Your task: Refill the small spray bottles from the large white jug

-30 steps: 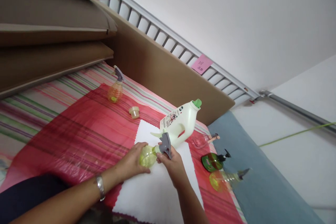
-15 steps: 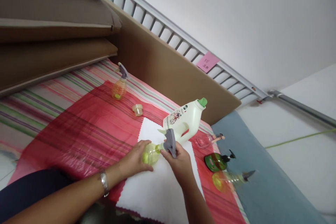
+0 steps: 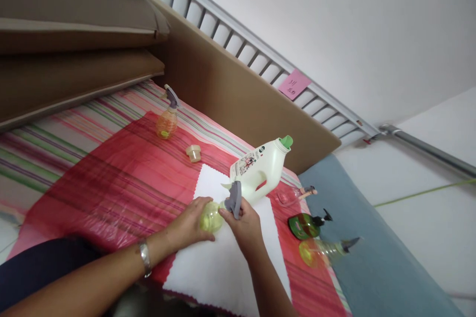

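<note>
My left hand (image 3: 196,220) is wrapped round the clear, yellowish body of a spray bottle (image 3: 211,217). The fingers of my right hand (image 3: 244,226) grip its grey spray head (image 3: 233,200) at the neck; whether the head is screwed on I cannot tell. Both hands are above a white cloth (image 3: 226,272) with a zigzag edge. Just beyond them stands a pale detergent jug (image 3: 262,166) with a green spout and a printed label. Its cream cap (image 3: 194,153) sits apart on the red sheet, left of the jug.
An orange-tinted spray bottle (image 3: 166,121) stands far left on the red sheet (image 3: 111,173). At right are a clear pinkish bottle (image 3: 290,195), a green pump bottle (image 3: 305,226) and a yellow spray bottle (image 3: 323,251). Folded mattresses (image 3: 82,5) and a brown board (image 3: 238,84) border the back.
The grey spray head and my right hand have shifted slightly left and tilted closer to the bottle body. My left hand keeps its hold. The whole view has moved a little.
</note>
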The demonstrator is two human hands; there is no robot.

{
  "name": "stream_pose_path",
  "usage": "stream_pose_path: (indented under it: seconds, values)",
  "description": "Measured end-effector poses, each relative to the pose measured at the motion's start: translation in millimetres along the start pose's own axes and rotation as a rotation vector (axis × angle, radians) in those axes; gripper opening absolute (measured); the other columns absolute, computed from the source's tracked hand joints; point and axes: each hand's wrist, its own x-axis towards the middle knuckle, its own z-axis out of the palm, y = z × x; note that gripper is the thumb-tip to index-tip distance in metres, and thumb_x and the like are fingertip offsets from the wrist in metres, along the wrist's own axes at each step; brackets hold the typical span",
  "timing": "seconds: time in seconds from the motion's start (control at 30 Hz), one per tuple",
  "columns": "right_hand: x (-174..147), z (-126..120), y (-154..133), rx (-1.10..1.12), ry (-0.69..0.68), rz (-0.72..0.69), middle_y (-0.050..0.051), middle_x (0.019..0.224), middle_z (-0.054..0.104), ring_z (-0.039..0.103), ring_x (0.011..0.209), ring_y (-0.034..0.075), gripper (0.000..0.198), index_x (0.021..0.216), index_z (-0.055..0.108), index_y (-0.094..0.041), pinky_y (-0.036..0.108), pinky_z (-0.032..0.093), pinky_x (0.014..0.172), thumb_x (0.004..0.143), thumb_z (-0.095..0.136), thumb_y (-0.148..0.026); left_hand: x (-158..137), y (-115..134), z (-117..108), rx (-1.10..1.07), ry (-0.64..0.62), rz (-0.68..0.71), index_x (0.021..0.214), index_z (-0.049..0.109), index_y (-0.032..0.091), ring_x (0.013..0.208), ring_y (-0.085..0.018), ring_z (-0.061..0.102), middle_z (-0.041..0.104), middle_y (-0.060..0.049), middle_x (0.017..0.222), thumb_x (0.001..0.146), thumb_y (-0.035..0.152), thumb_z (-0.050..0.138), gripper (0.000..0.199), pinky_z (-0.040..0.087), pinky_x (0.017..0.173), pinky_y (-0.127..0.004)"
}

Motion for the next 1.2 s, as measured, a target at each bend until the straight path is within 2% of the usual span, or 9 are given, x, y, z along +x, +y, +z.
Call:
stream_pose_path:
  seconds: [0.23, 0.47, 0.6, 0.67, 0.7, 0.8, 0.87, 1.03, 1.2]
  values:
    - [-7, 0, 10, 0.004, 0.024, -0.009, 0.005, 0.081, 0.069, 0.063, 0.072, 0.023, 0.035, 0.094, 0.063, -0.017, 0.035, 0.052, 0.069, 0.068, 0.070, -0.040, -1, 6, -4, 0.003, -0.032, -0.010, 0.128, 0.044, 0.021, 0.123, -0.030, 0.047, 0.051, -0.013, 0.129, 0.051, 0.022, 0.086, 0.088, 0.035, 0.108, -0.049]
    - [-5, 10, 8, 0.023, 0.047, 0.000, 0.002, 0.077, 0.068, 0.064, 0.069, 0.021, 0.027, 0.087, 0.062, -0.019, 0.032, 0.052, 0.066, 0.067, 0.070, -0.036, -2, 1, 0, 0.014, -0.012, -0.012, 0.130, 0.042, 0.022, 0.126, -0.032, 0.045, 0.050, -0.014, 0.131, 0.054, 0.021, 0.085, 0.087, 0.034, 0.108, -0.051]
    - [-6, 17, 13, 0.078, 0.103, 0.009, 0.002, 0.082, 0.068, 0.064, 0.074, 0.021, 0.042, 0.105, 0.059, -0.019, 0.031, 0.053, 0.068, 0.069, 0.069, -0.037, -1, 11, -10, 0.031, -0.058, -0.043, 0.131, 0.043, 0.022, 0.126, -0.033, 0.044, 0.049, -0.015, 0.134, 0.052, 0.023, 0.085, 0.090, 0.034, 0.108, -0.051]
    - [-9, 21, 15, 0.065, 0.130, -0.002, 0.002, 0.083, 0.067, 0.063, 0.073, 0.020, 0.046, 0.111, 0.057, -0.018, 0.030, 0.052, 0.067, 0.069, 0.069, -0.036, 0, 24, -20, 0.034, -0.070, -0.018, 0.130, 0.045, 0.023, 0.126, -0.032, 0.045, 0.049, -0.013, 0.135, 0.057, 0.027, 0.083, 0.082, 0.035, 0.107, -0.049]
    - [-10, 23, 15, 0.046, 0.141, -0.013, 0.002, 0.082, 0.066, 0.062, 0.071, 0.019, 0.044, 0.109, 0.058, -0.018, 0.030, 0.052, 0.066, 0.070, 0.068, -0.036, 1, 32, -25, 0.027, -0.055, 0.020, 0.128, 0.047, 0.023, 0.125, -0.030, 0.046, 0.050, -0.011, 0.133, 0.063, 0.029, 0.079, 0.072, 0.036, 0.107, -0.047]
    - [-13, 29, 15, -0.013, 0.178, -0.047, 0.000, 0.076, 0.063, 0.058, 0.066, 0.018, 0.029, 0.092, 0.059, -0.019, 0.029, 0.049, 0.063, 0.070, 0.067, -0.035, 2, 51, -36, -0.019, 0.035, 0.166, 0.116, 0.056, 0.023, 0.114, -0.022, 0.053, 0.059, -0.007, 0.118, 0.082, 0.030, 0.062, 0.035, 0.041, 0.100, -0.038]
    - [-15, 33, 16, -0.035, 0.210, -0.054, 0.000, 0.073, 0.061, 0.056, 0.066, 0.018, 0.024, 0.084, 0.057, -0.020, 0.029, 0.048, 0.062, 0.070, 0.067, -0.036, 4, 57, -36, -0.036, 0.064, 0.227, 0.107, 0.060, 0.022, 0.104, -0.021, 0.057, 0.063, -0.005, 0.106, 0.086, 0.029, 0.057, 0.022, 0.044, 0.094, -0.035]
    - [-18, 40, 22, -0.029, 0.275, -0.054, 0.001, 0.074, 0.059, 0.056, 0.073, 0.021, 0.021, 0.079, 0.054, -0.020, 0.033, 0.046, 0.069, 0.069, 0.066, -0.034, 14, 57, -28, -0.076, 0.062, 0.264, 0.099, 0.065, 0.021, 0.095, -0.020, 0.058, 0.064, -0.004, 0.096, 0.079, 0.017, 0.061, 0.020, 0.046, 0.087, -0.034]
    - [-17, 40, 24, 0.003, 0.253, -0.065, 0.001, 0.076, 0.059, 0.056, 0.074, 0.022, 0.019, 0.081, 0.054, -0.020, 0.034, 0.046, 0.069, 0.070, 0.063, -0.032, 23, 61, -30, -0.080, 0.008, 0.254, 0.092, 0.067, 0.021, 0.090, -0.019, 0.058, 0.063, -0.002, 0.090, 0.076, 0.011, 0.062, 0.019, 0.045, 0.083, -0.031]
